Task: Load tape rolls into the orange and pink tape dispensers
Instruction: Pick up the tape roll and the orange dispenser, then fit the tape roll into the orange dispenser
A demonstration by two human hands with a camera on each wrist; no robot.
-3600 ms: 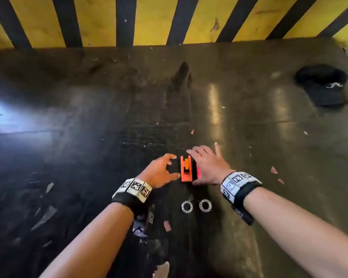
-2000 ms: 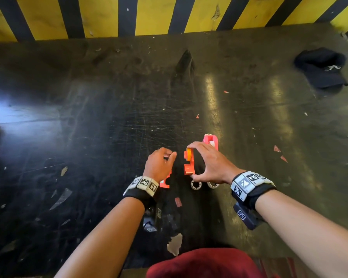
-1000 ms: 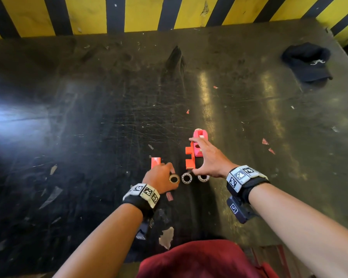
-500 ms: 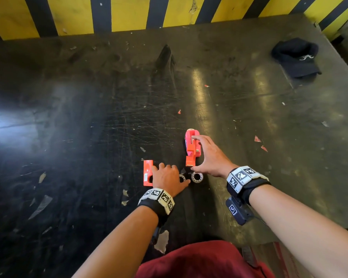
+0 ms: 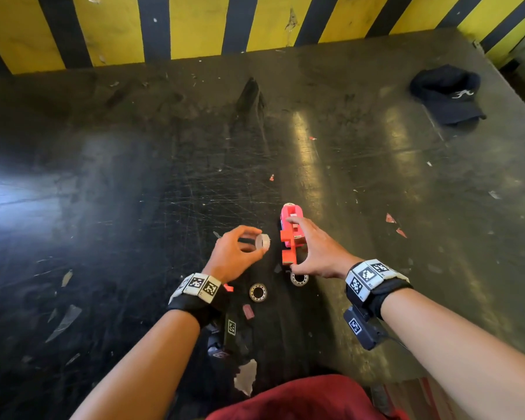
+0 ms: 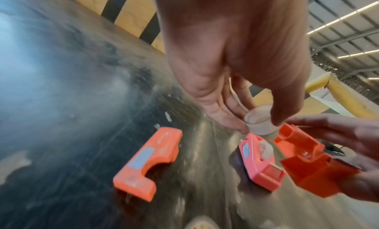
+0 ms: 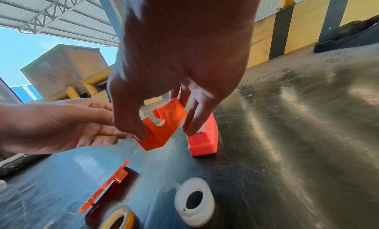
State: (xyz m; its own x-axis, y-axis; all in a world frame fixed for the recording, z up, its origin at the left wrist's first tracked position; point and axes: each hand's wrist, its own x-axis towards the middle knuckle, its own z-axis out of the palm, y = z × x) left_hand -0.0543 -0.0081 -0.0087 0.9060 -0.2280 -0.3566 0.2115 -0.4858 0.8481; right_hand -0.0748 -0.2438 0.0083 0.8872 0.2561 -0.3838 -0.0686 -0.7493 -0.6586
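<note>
My left hand (image 5: 257, 239) pinches a small whitish tape roll (image 5: 262, 241) between thumb and fingers, raised off the table; the left wrist view shows the same tape roll (image 6: 258, 122). Just to its right, my right hand (image 5: 289, 245) grips the open orange dispenser body (image 5: 288, 242) by its ends, tilted above the table, its inside facing the roll (image 6: 313, 165). The pink dispenser (image 5: 290, 212) lies on the table just beyond, under my right fingers (image 7: 192, 127). The orange cover (image 6: 147, 164) lies flat to the left.
Two more tape rolls lie near my wrists, one (image 5: 257, 292) below the left hand and one (image 5: 299, 279) under the right thumb. A black cap (image 5: 447, 93) sits at the far right. Paper scraps dot the scratched black table (image 5: 134, 192). A yellow-black striped wall (image 5: 194, 25) stands behind.
My left hand has picked one roll off the table and raised it beside the orange body. My right hand has lifted the orange body slightly; the pink dispenser has stayed put.
</note>
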